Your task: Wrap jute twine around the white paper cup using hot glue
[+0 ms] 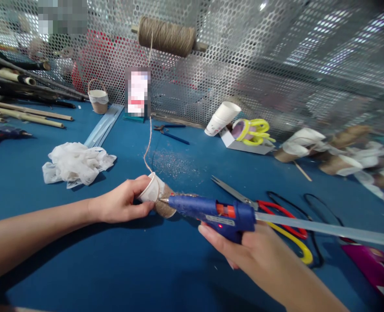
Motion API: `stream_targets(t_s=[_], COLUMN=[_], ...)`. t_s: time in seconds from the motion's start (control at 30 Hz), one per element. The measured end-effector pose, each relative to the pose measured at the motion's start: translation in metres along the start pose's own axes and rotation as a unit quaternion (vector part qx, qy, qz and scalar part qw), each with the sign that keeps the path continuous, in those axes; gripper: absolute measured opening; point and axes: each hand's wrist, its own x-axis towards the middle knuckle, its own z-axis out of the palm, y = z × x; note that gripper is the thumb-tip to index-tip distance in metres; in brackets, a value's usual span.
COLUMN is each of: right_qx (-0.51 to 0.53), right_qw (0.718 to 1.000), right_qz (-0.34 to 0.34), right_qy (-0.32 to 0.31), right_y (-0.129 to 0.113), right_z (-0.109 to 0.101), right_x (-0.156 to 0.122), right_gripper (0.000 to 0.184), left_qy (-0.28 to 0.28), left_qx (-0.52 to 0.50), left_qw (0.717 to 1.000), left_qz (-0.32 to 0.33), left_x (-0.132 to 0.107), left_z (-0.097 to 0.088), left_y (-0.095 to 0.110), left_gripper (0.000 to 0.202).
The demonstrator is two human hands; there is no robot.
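My left hand (127, 200) is closed on a paper cup (151, 190), which lies tilted with its white rim towards the upper left. Brown twine covers the cup's lower part. A strand of twine (149, 143) runs from the cup up to a large spool (166, 37). In my right hand (244, 251) is a blue glue gun (205, 212), fingers wrapped round its handle, a small red light glowing on its side. Its nozzle tip is at the cup's side, touching or very close. A long clear glue stick (325, 229) sticks out of its back.
Scissors (234, 190) with red and yellow handles lie right of the cup, beside a black cord. Farther back are pliers (172, 134), stacked paper cups (222, 118) and a small twine-wrapped basket (99, 102). White lace (78, 164) lies left. A perforated metal screen (185, 91) stands behind.
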Motion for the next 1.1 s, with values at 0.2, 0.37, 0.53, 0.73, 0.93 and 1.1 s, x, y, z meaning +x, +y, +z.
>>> stream_targets(t_s=[0.2, 0.37, 0.53, 0.73, 0.93, 1.1], right_qx=[-0.025, 0.022, 0.050, 0.084, 0.146, 0.190], right_qw=[0.999, 0.989, 0.983, 0.983, 0.981, 0.954], right_qz=[0.025, 0.136, 0.171, 0.164, 0.123, 0.205], right_qy=[0.033, 0.053, 0.052, -0.009, -0.017, 0.113], right_y=[0.007, -0.001, -0.009, 0.002, 0.018, 0.045], right_z=[0.001, 0.003, 0.003, 0.002, -0.003, -0.021], right_x=[0.001, 0.001, 0.004, 0.012, 0.021, 0.049], right_gripper=[0.035, 0.046, 0.051, 0.044, 0.033, 0.032], left_qy=[0.001, -0.002, -0.001, -0.003, -0.005, 0.008], left_qx=[0.041, 0.052, 0.053, 0.053, 0.069, 0.065], left_qw=[0.999, 0.998, 0.997, 0.997, 0.997, 0.996], left_qz=[0.021, 0.045, 0.062, 0.062, 0.042, 0.052], left_x=[-0.001, 0.000, 0.001, 0.001, 0.000, -0.001], left_z=[-0.001, -0.001, -0.001, -0.001, -0.001, -0.001], left_y=[-0.003, -0.001, -0.001, -0.002, -0.001, 0.002], left_gripper=[0.015, 0.010, 0.010, 0.010, 0.011, 0.008])
